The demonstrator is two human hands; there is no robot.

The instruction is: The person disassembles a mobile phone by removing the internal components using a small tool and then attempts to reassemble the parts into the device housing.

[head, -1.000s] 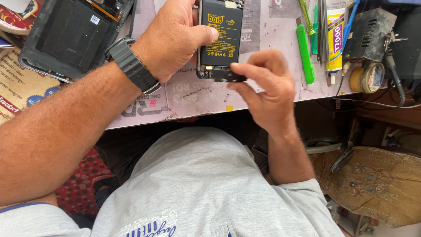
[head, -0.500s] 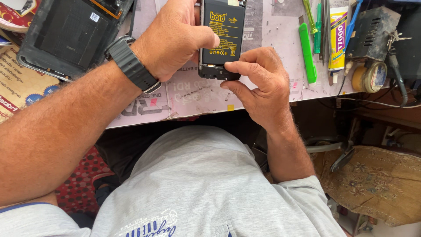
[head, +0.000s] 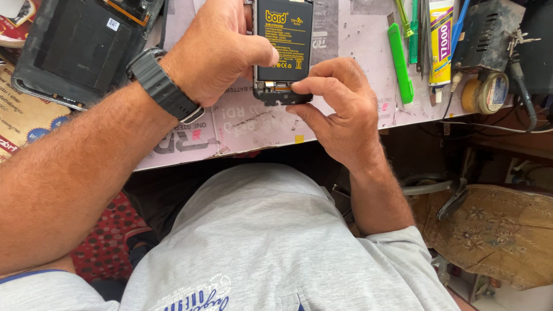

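Phone [head: 282,52] (back off, battery showing) held by left hand [head: 216,49], right hand [head: 340,106] fingertips pinching its lower edge.

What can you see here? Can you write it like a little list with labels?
Place: pink work mat at the edge of a bench
Main thing: opened phone with its black battery showing
Left hand: holds the phone's left side, thumb on the battery; black watch on the wrist
Right hand: fingers pinch at the phone's lower end
On the left: another opened dark device
On the right: green tool, glue tube, small tin
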